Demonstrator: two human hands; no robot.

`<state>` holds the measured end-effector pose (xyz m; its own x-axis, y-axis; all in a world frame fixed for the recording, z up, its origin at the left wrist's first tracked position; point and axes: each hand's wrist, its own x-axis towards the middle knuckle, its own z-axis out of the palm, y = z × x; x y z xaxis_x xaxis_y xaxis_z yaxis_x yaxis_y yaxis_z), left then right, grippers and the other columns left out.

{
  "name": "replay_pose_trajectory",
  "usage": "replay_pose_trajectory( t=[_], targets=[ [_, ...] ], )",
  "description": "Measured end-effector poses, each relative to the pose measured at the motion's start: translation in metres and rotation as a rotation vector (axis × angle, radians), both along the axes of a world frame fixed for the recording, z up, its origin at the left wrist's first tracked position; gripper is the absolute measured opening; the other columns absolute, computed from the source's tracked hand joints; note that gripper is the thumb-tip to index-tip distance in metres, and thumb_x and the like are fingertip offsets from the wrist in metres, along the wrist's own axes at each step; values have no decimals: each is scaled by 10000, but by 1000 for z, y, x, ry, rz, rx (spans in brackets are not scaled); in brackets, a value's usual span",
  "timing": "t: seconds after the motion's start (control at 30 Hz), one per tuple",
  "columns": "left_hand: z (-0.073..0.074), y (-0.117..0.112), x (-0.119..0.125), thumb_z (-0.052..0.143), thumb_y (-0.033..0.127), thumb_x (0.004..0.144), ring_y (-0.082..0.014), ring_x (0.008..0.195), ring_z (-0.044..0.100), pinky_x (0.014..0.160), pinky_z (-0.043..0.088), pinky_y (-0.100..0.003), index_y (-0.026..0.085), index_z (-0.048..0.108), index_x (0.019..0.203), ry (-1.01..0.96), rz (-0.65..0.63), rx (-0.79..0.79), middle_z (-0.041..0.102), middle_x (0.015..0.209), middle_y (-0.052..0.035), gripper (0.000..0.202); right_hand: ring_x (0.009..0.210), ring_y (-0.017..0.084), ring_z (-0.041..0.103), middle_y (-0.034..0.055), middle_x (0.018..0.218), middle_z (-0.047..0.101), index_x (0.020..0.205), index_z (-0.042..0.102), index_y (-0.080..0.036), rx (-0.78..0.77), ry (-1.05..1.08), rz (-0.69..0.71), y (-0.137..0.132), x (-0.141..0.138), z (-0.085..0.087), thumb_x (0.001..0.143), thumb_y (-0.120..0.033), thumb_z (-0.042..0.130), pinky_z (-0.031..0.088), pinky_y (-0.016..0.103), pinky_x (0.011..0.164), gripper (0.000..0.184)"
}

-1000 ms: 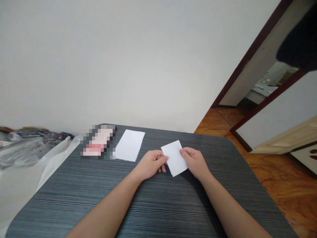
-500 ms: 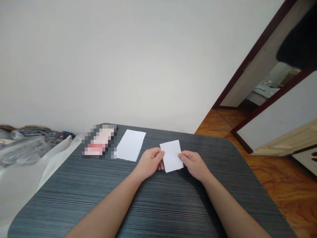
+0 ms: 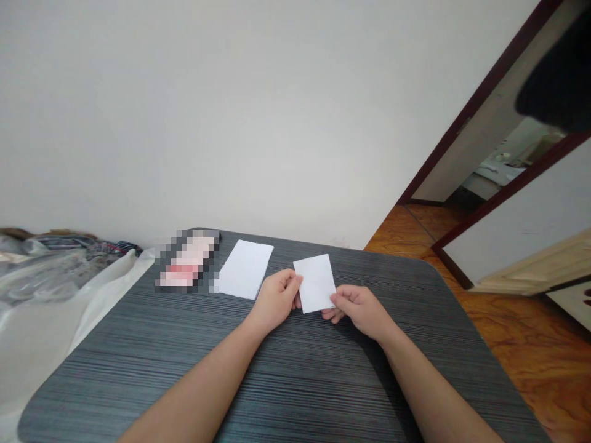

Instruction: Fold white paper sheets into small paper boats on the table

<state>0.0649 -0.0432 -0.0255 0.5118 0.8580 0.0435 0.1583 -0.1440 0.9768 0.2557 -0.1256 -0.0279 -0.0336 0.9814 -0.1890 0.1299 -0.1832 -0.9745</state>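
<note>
Filling the background, a white wall stands behind the dark streaked table; white sheeting sits off the table's left side, wood floor off its right. Toward the table's far-left corner: pixelated object, unidentifiable, white paper stack just right of it. Over the table's far-middle: left hand pinching the left edge and right hand the lower-right corner of a small white paper, thumbs on top; can't tell if it touches the table.
</note>
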Motion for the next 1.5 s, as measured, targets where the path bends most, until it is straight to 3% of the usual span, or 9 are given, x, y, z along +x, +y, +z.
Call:
replay_pose_trajectory(
  t=[0.33,0.6,0.7,0.87,0.97,1.07,1.2,1.5],
  targets=[
    [-1,1,-3,407,415,873,-101,457,488,495,365,-211,172,492,655,22,45,28,521,485,29,338,632,159,670,106,767,714,808,626,-104,-20,39,29,-2,-3,2,809,-385,582,533,297,600,284],
    [-2,-1,0,446,406,851,-97,443,475,439,343,-203,162,526,790,-39,-32,-47,504,525,38,264,637,170,672,102,752,710,813,601,-115,-50,29,63,-3,-4,1,812,-402,572,528,306,602,289],
    [-1,-2,-2,451,398,846,-100,458,473,438,331,-204,163,534,763,2,-53,-26,512,537,32,263,660,165,656,82,773,696,849,613,-124,7,-36,92,-3,-5,3,828,-385,552,520,298,621,269],
    [5,-4,-4,463,382,838,-99,462,446,441,320,-207,163,558,784,39,-91,-31,505,542,34,245,587,138,597,11,662,632,829,611,-158,145,-128,8,-2,-5,5,868,-366,484,478,270,601,247],
    [8,-5,-4,462,367,842,-94,466,436,443,320,-203,162,567,812,20,-113,-37,497,551,35,232,546,134,581,2,645,623,962,585,-160,147,-84,5,0,-6,2,865,-351,492,465,267,570,233],
    [12,-6,-3,450,359,851,-92,460,437,427,328,-199,165,571,907,-21,-134,-53,494,585,30,236,522,141,585,2,634,628,1155,498,-162,144,-30,-13,0,-6,0,861,-336,500,465,271,544,341],
    [16,-8,-2,432,334,860,-101,519,476,452,370,-197,171,581,956,-81,-152,-45,534,671,4,241,500,157,595,12,607,635,1235,441,-165,146,70,-24,-1,-5,0,869,-327,482,458,271,487,402],
    [15,-7,-3,416,196,812,-108,544,523,535,422,-223,161,652,861,-65,-215,-51,589,701,-20,244,554,150,590,15,682,620,956,634,-193,130,140,-111,-1,2,-14,828,-285,519,480,284,507,195]
  ],
)
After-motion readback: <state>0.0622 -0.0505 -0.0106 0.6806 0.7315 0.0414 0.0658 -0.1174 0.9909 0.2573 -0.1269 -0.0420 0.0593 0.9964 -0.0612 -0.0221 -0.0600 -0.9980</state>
